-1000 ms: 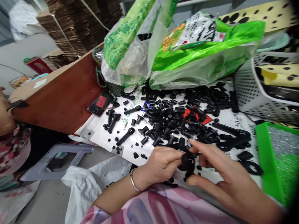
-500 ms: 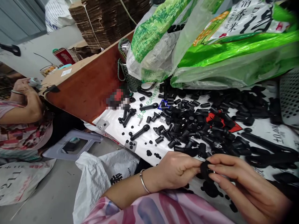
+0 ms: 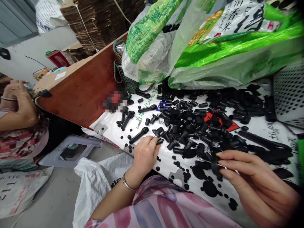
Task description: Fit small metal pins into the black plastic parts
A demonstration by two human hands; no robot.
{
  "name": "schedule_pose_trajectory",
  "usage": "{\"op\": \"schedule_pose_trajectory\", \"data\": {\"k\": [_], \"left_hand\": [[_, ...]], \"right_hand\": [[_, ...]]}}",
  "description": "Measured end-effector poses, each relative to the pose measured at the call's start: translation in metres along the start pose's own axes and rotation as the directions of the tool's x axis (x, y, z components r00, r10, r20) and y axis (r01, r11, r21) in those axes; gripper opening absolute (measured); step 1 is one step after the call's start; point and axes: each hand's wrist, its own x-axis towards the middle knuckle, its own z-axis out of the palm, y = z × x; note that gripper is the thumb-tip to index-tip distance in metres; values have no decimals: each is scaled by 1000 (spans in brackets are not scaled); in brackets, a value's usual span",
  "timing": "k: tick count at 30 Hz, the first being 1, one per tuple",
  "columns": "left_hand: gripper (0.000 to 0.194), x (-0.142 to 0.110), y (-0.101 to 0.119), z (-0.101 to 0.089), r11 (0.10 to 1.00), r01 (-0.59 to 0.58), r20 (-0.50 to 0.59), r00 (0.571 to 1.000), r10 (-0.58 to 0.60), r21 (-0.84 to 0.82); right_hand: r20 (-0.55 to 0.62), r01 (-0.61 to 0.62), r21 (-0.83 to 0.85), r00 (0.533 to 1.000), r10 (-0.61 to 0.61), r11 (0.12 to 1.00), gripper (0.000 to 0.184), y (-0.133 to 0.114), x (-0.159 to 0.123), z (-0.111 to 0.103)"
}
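**Right hand [image 3: 255,182] pinches a black plastic part [image 3: 215,166]**

The fingers and thumb of the right hand press together on the black plastic part. The part stands up and down between them, with its long side pointing away from the person. It sits just below the heap of black plastic parts [image 3: 194,126], and the right hand is the nearer hand. The left hand [image 3: 146,156] lies left of the heap on the white printed sheet [image 3: 166,158]. Its fingers curl beside a small black piece [image 3: 160,141]. I cannot tell if they hold it.
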Motion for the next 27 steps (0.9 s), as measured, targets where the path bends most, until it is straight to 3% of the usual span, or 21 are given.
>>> {"op": "schedule_pose_trajectory", "data": {"k": [3, 6, 8, 12, 17, 21, 24, 27], "left_hand": [[21, 0, 1, -10, 954, 49, 52, 998, -35, -297], [22, -1, 8, -23, 793, 128, 182, 983, -22, -595], [22, -1, 15, -29, 697, 181, 268, 963, 16, -693], [22, 0, 26, -33, 606, 228, 356, 929, 99, -762], [23, 4, 35, -36, 531, 256, 393, 905, 161, -808], [25, 12, 45, -41, 475, 237, 402, 872, 281, -847], [26, 15, 47, -41, 455, 237, 393, 874, 287, -858], [28, 12, 48, -36, 351, 388, 476, 853, 212, -852]], "right_hand": [[26, 23, 53, 999, -25, 998, 24, -10, 6, -1], [17, 115, 52, 993, -116, 992, 23, -20, 17, -1], [27, 192, 48, 981, -194, 980, 23, -25, 24, 0], [61, 272, 41, 960, -275, 961, 19, -30, 28, 2], [118, 296, 28, 947, -297, 955, 15, -23, 17, 6], [118, 348, 60, 928, -353, 936, 12, -19, 14, 7], [149, 227, 173, 956, -254, 958, 12, -19, 21, 6], [191, 124, 233, 967, -170, 965, 14, -17, 28, 5]]}}
